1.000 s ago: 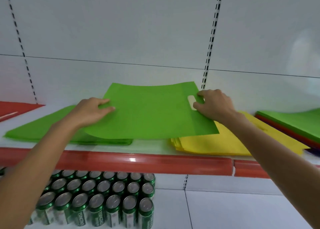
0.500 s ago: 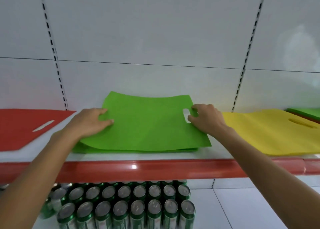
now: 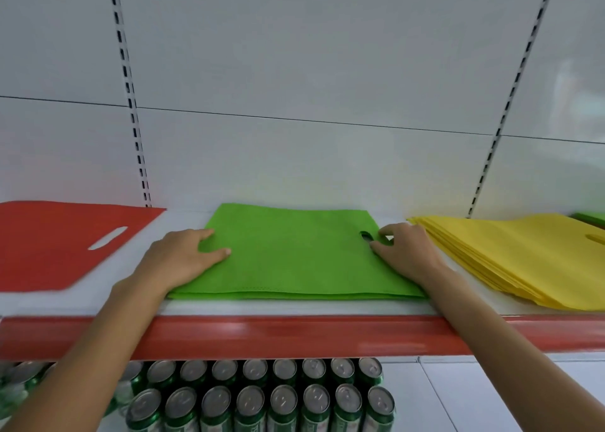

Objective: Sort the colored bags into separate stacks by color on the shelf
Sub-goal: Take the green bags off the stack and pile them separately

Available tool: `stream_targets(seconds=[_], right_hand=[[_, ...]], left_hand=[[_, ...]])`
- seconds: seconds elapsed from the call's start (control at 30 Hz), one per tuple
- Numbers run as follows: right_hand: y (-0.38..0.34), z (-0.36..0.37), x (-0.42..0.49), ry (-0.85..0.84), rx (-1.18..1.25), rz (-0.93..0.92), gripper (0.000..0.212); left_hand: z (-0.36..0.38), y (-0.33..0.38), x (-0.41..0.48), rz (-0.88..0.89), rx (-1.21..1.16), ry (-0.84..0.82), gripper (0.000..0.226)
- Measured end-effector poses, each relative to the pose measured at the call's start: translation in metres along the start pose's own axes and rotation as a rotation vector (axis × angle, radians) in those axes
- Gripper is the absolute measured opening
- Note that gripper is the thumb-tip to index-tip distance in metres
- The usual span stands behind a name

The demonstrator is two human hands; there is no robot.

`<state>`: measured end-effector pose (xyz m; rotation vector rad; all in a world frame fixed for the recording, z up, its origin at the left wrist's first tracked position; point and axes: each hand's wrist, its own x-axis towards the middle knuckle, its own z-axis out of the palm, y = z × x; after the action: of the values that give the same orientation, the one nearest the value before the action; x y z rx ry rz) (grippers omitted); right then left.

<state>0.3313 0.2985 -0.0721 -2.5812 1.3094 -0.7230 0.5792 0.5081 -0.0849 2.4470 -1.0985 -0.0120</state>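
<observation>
A green bag [image 3: 294, 255] lies flat on top of a low green stack in the middle of the white shelf [image 3: 294, 307]. My left hand [image 3: 183, 258] rests flat on the bag's left edge, fingers and thumb stretched out on top. At the bag's right edge my right hand [image 3: 406, 251] pinches the strip beside the handle cut-out between thumb and forefinger. A red bag [image 3: 49, 245] lies to the left. On the right sits a thick yellow stack [image 3: 510, 255]. A corner of another green bag [image 3: 592, 217] shows at the far right.
The shelf's front carries a red price rail [image 3: 294, 336]. Below it stand rows of green drink cans [image 3: 262, 399]. A white back panel with slotted uprights [image 3: 131, 104] closes the shelf behind the bags.
Both hands carried the green bag leftward off the yellow stack and lowered it flat onto the green stack. The view shifted left, bringing the red bag further in.
</observation>
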Motion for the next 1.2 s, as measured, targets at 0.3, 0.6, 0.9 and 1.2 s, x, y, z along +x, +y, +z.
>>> stream_targets(seconds=[0.3, 0.6, 0.9, 1.2], right_hand=[[0.005, 0.003, -0.001, 0.009, 0.076, 0.011, 0.039], [0.003, -0.001, 0.002, 0.012, 0.16, 0.0, 0.037], [0.059, -0.069, 0.009, 0.136, 0.136, -0.005, 0.036], [0.223, -0.151, -0.011, 0.178, 0.008, 0.059, 0.04]], left_hand=[[-0.004, -0.001, -0.006, -0.041, -0.127, -0.024, 0.089], [-0.012, 0.017, -0.016, 0.043, 0.242, 0.113, 0.068], [0.0, 0.11, -0.031, 0.217, 0.032, 0.135, 0.059], [0.068, 0.264, -0.052, 0.373, -0.126, 0.08, 0.064]])
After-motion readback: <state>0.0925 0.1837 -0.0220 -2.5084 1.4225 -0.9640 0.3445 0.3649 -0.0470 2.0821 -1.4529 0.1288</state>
